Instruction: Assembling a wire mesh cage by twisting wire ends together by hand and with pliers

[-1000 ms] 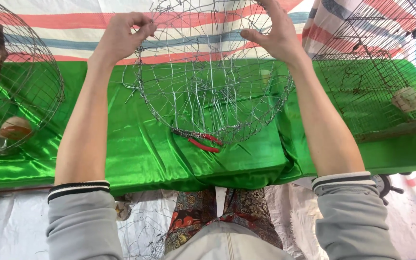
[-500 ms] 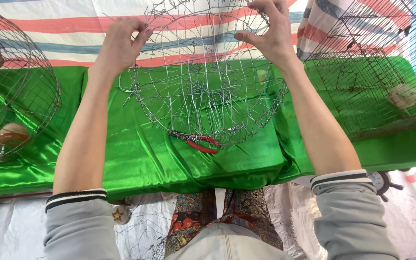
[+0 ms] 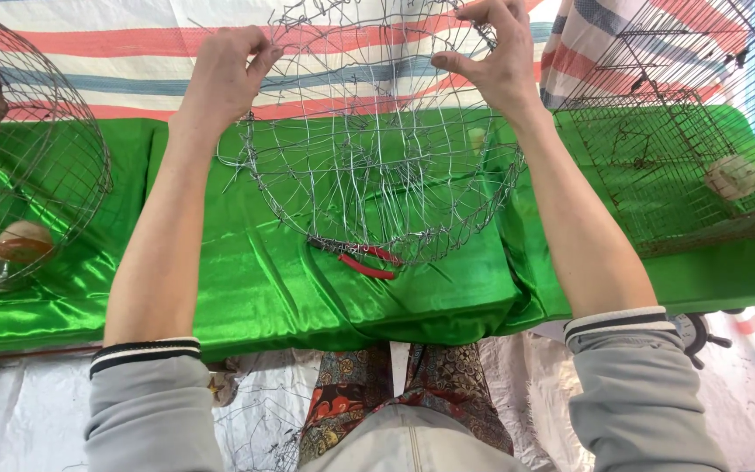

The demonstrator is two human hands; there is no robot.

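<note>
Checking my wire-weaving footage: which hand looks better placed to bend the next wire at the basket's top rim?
Probably the right hand: its fingertips pinch strands at the wire basket rim, while the left hand grips the rim, steadying it.

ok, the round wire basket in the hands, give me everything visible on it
The round bare-metal wire mesh basket is a silvery, bowl-shaped frame of thin wires twisted into loose, irregular mesh, see-through, with stray wire ends at the rim. It is held tilted above the green satin cloth. The left hand pinches its upper rim on one side, the right hand the other. Its lower edge hangs over the red-handled pliers; contact unclear.
</note>
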